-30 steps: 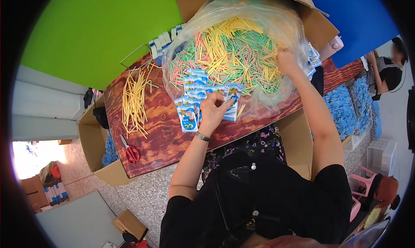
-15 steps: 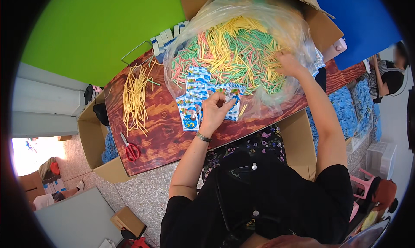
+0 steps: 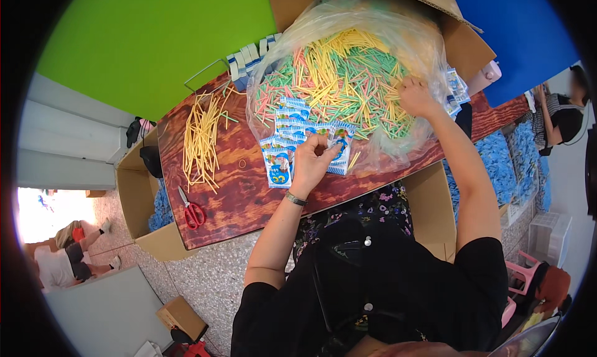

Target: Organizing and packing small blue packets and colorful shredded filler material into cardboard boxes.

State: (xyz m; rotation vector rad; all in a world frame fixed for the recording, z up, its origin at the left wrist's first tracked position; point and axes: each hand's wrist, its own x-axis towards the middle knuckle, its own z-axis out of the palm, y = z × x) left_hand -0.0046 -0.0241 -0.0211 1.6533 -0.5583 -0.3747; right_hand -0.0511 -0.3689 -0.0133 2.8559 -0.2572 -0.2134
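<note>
My left hand (image 3: pixel 313 163) has its thumb and fingers closed on a small blue-and-white packet (image 3: pixel 342 147), over the near side of the table. Beside it lie several similar packets (image 3: pixel 279 171), partly overlapping. My right hand (image 3: pixel 418 97) rests at the right side of a heap of thin pink, yellow and green sticks (image 3: pixel 339 77). Its fingers are curled in at the heap, and whatever they hold is hidden. The heap spills out of a clear plastic bag (image 3: pixel 401 153) that lies open toward me.
Yellow sticks (image 3: pixel 202 142) lie in a pile on the left of the red-brown table (image 3: pixel 245 211), near red-handled scissors (image 3: pixel 194 215). A cardboard box (image 3: pixel 469 46) stands behind the bag. Open boxes with blue packets (image 3: pixel 494 164) flank the table. Other people (image 3: pixel 59 267) are in the background.
My right hand's fingers have curled in further at the heap. My left hand stays at the packet. At the far left, a person has come further into view. The whole view has shifted slightly.
</note>
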